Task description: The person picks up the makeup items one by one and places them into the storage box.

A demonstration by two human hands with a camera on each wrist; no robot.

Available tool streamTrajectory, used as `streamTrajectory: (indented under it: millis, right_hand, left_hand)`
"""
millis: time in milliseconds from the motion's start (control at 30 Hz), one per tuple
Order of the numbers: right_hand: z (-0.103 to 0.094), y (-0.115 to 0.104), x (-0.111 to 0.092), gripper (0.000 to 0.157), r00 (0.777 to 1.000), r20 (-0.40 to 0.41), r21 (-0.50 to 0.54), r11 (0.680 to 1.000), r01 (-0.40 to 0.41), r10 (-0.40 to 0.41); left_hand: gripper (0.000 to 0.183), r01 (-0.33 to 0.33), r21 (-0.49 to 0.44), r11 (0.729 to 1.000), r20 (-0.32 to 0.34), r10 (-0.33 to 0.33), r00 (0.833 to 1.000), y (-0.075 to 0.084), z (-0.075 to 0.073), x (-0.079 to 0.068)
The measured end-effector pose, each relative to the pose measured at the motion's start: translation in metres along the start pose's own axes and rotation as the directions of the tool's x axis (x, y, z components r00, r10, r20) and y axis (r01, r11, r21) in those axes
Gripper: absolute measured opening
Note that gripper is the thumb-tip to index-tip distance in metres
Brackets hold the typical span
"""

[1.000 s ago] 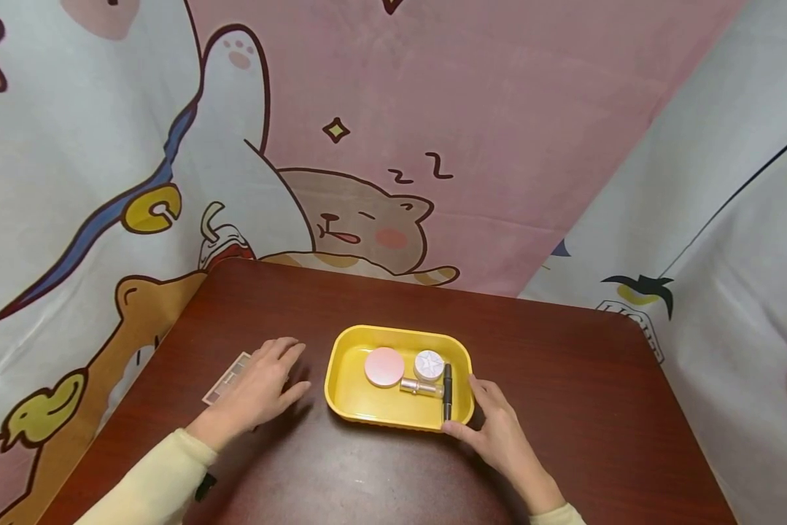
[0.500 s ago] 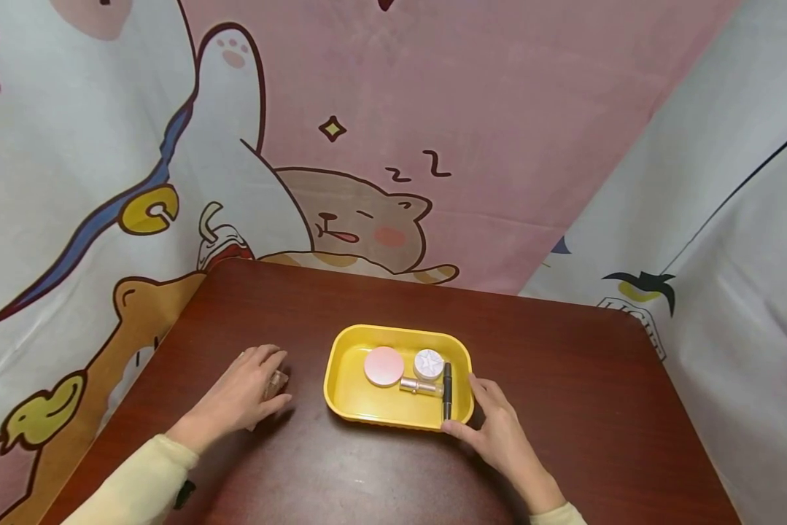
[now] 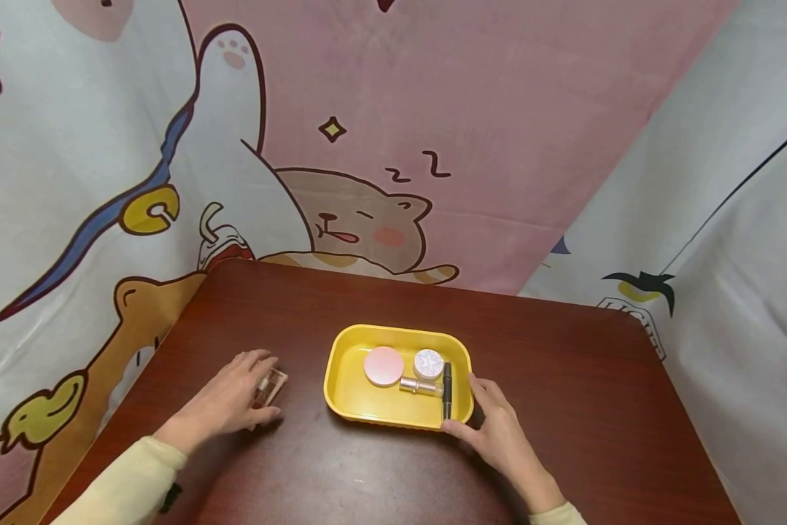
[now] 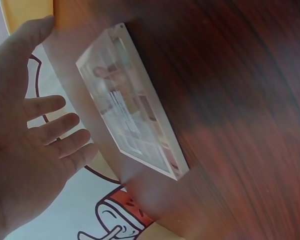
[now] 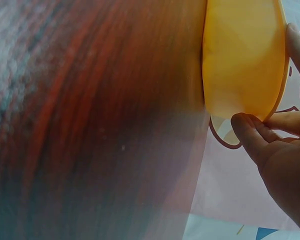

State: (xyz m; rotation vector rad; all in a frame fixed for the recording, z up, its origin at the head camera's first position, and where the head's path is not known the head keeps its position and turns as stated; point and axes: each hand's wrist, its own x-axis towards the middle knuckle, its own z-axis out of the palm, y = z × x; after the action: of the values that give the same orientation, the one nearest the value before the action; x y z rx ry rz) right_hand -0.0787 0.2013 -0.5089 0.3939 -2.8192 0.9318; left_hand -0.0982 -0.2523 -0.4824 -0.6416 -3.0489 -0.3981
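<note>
An eyeshadow palette (image 4: 130, 105) with a see-through lid and pale frame lies on the table, seen whole in the left wrist view. My left hand (image 3: 219, 401) hovers over it with fingers spread. In the head view it hides all but the right end of the palette (image 3: 271, 386). My right hand (image 3: 498, 426) holds the right end of a yellow tray (image 3: 360, 417), thumb at the near rim and fingers around the corner. Inside are a round pink compact (image 3: 384, 366), a small round white case with a star (image 3: 429, 364), a pinkish lipstick-like tube (image 3: 419, 386) and a slim black pen-shaped stick (image 3: 447, 391).
The dark reddish-brown table (image 3: 564, 379) carries the tray near its middle. Curtains with cartoon animals (image 3: 373, 219) hang along the table's back and sides.
My left hand has moved left over the palette, baring its right end while covering its left part. The right hand, the tray and its contents have stayed put.
</note>
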Motion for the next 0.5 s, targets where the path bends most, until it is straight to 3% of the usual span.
streamTrajectory:
  millis: [267,500]
  right_hand:
    - [0.0,0.0,0.0,0.095,1.0,0.005,-0.005,1.0,-0.005,0.005]
    - [0.0,0.0,0.0,0.095,1.0,-0.002,0.0,1.0,0.003,-0.003]
  left_hand:
    - [0.092,0.013,-0.02,1.0,0.069,-0.011,0.998,-0.008,-0.001,-0.005]
    - [0.109,-0.025,0.003,1.0,0.121,0.024,0.992,-0.012,-0.002,-0.006]
